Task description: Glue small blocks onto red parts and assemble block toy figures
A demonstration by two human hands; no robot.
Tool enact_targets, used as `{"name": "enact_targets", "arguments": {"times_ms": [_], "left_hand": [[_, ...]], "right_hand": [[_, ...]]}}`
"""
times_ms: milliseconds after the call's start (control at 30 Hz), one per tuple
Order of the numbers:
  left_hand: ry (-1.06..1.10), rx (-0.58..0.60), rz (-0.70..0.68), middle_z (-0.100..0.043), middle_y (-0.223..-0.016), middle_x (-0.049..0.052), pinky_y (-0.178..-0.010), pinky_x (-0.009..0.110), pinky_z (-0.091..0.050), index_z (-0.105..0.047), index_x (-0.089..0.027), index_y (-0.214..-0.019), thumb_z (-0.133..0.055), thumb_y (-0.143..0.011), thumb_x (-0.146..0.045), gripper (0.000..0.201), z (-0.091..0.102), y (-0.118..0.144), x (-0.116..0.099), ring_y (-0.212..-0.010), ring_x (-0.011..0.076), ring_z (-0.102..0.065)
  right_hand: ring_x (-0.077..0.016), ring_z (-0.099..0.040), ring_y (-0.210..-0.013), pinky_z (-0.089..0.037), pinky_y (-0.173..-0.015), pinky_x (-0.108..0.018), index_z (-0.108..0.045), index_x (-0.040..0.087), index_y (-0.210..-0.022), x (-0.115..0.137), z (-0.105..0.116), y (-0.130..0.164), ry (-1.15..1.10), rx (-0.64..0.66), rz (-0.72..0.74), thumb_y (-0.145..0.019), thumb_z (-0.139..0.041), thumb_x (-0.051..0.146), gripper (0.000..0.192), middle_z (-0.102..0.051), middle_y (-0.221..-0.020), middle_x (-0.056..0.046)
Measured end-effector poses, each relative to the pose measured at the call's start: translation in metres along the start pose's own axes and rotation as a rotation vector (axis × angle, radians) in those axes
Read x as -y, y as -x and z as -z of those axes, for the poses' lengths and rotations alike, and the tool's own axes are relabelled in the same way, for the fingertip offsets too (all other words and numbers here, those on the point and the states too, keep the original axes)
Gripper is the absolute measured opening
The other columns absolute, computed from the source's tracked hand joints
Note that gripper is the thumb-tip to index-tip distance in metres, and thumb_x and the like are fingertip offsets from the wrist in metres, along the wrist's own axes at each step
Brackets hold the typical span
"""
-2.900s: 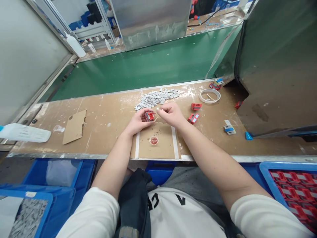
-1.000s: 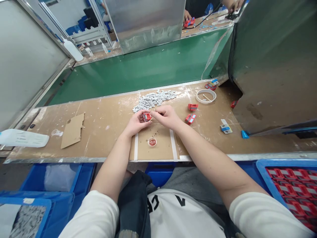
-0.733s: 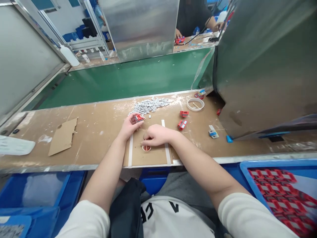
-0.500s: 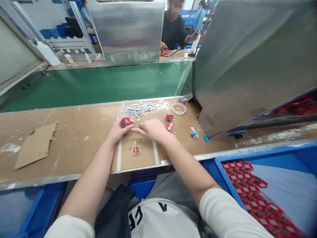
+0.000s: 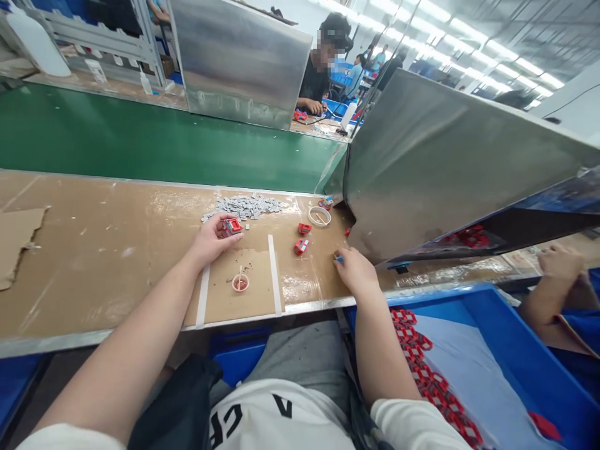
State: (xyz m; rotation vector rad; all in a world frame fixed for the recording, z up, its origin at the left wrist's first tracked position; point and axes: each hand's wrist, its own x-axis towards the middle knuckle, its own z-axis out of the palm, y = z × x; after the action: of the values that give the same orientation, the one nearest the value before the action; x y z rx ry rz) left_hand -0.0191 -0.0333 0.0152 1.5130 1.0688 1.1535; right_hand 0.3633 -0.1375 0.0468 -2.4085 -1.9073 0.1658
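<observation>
Stretching across the scene, the brown workbench (image 5: 117, 250) carries everything near the fingers. A blue bin (image 5: 473, 350) of red parts sits just under the right wrist. Beyond the left fingertips lies a pile of grey chips (image 5: 246, 205). The left hand (image 5: 210, 237) pinches a small red housing (image 5: 232, 225) between thumb and fingers, close to that pile; it looks blocky, red with a pale insert, its long axis unclear. The right hand (image 5: 356, 272) rests well apart to the right, fingers curled around a small blue-tipped piece (image 5: 338, 257); whether they grip it I cannot tell. Two loose red housings (image 5: 301, 239) lie between the hands.
</observation>
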Motion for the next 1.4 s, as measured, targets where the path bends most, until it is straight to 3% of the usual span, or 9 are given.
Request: {"name": "enact_targets", "arguments": {"times_ms": [133, 233, 333, 533, 867, 1033, 1133, 1233, 1400], "left_hand": [[-0.017, -0.041, -0.051, -0.077, -0.107, 0.008, -0.087, 0.035, -0.060, -0.068, -0.019, -0.124, -0.091, -0.073, -0.053, 0.066, 0.003, 0.002, 0.000, -0.097, 0.0248, -0.075], [-0.129, -0.103, -0.086, -0.077, -0.104, 0.006, -0.077, 0.030, -0.057, -0.070, -0.021, -0.128, -0.089, -0.077, -0.053, 0.063, 0.006, 0.006, 0.000, -0.085, 0.0208, -0.072], [-0.230, -0.135, -0.138, -0.077, -0.102, 0.005, -0.072, 0.029, -0.055, -0.071, -0.022, -0.130, -0.087, -0.080, -0.052, 0.061, 0.010, 0.010, 0.000, -0.077, 0.0193, -0.069], [-0.318, -0.152, -0.258, -0.079, -0.117, 0.008, -0.092, 0.038, -0.060, -0.073, -0.024, -0.130, -0.088, -0.080, -0.051, 0.058, 0.013, 0.011, 0.004, -0.098, 0.0265, -0.075], [-0.270, -0.113, -0.270, -0.077, -0.121, 0.009, -0.099, 0.040, -0.058, -0.072, -0.026, -0.128, -0.087, -0.083, -0.047, 0.052, 0.007, 0.011, 0.003, -0.110, 0.0282, -0.072], [0.089, -0.001, -0.102, -0.073, -0.103, 0.009, -0.077, 0.032, -0.057, -0.069, -0.019, -0.119, -0.091, -0.073, -0.065, 0.069, 0.007, 0.012, -0.006, -0.085, 0.0209, -0.069], [0.306, 0.109, 0.069, -0.051, -0.069, -0.003, -0.048, 0.022, -0.034, -0.065, -0.017, -0.102, -0.076, -0.074, -0.087, 0.075, 0.008, 0.012, -0.008, -0.050, 0.0081, -0.038], [0.389, 0.191, 0.256, -0.031, -0.060, -0.009, -0.043, 0.020, -0.016, -0.056, -0.019, -0.086, -0.056, -0.072, -0.101, 0.083, 0.008, 0.010, -0.008, -0.045, 0.0052, -0.016], [0.337, 0.234, 0.474, -0.027, -0.055, -0.009, -0.041, 0.019, -0.011, -0.041, -0.023, -0.075, -0.046, -0.069, -0.107, 0.084, 0.005, 0.006, -0.008, -0.043, 0.0059, -0.014]], "right_hand": [[-0.0286, -0.074, -0.110, -0.060, -0.098, -0.046, -0.070, 0.017, -0.130, 0.031, 0.000, -0.013, -0.681, -0.156, 0.224, -0.100, -0.060, 0.034, 0.036, -0.075, -0.127, -0.017], [-0.0256, -0.078, -0.102, -0.065, -0.094, -0.046, -0.069, 0.022, -0.134, 0.078, -0.002, -0.028, -1.208, -0.030, 0.375, -0.097, -0.069, 0.053, 0.049, -0.077, -0.123, -0.013], [-0.0255, -0.080, -0.102, -0.067, -0.097, -0.047, -0.071, 0.023, -0.132, 0.133, -0.010, -0.048, -1.395, 0.087, 0.478, -0.091, -0.077, 0.061, 0.057, -0.079, -0.120, -0.011], [-0.0306, -0.074, -0.125, -0.063, -0.109, -0.051, -0.074, 0.022, -0.133, 0.197, -0.041, -0.069, -1.393, 0.003, 0.581, -0.090, -0.075, 0.065, 0.060, -0.077, -0.133, -0.014], [-0.0296, -0.075, -0.124, -0.063, -0.110, -0.048, -0.076, 0.027, -0.133, 0.191, -0.054, -0.052, -1.219, -0.092, 0.679, -0.100, -0.065, 0.052, 0.043, -0.078, -0.133, -0.010], [-0.0299, -0.075, -0.125, -0.062, -0.111, -0.049, -0.074, 0.028, -0.137, 0.191, -0.052, -0.049, -1.283, -0.088, 0.693, -0.102, -0.063, 0.048, 0.042, -0.077, -0.135, -0.010], [-0.0283, -0.072, -0.129, -0.059, -0.114, -0.048, -0.073, 0.028, -0.139, 0.190, -0.046, -0.044, -1.259, -0.126, 0.780, -0.106, -0.058, 0.043, 0.039, -0.075, -0.139, -0.011], [-0.0261, -0.071, -0.131, -0.058, -0.116, -0.046, -0.072, 0.029, -0.140, 0.190, -0.039, -0.040, -1.165, -0.191, 0.901, -0.108, -0.054, 0.037, 0.037, -0.075, -0.140, -0.009], [-0.0230, -0.071, -0.133, -0.058, -0.118, -0.045, -0.068, 0.028, -0.145, 0.194, -0.039, -0.040, -1.106, -0.243, 1.057, -0.110, -0.049, 0.031, 0.040, -0.074, -0.141, -0.008]]}}
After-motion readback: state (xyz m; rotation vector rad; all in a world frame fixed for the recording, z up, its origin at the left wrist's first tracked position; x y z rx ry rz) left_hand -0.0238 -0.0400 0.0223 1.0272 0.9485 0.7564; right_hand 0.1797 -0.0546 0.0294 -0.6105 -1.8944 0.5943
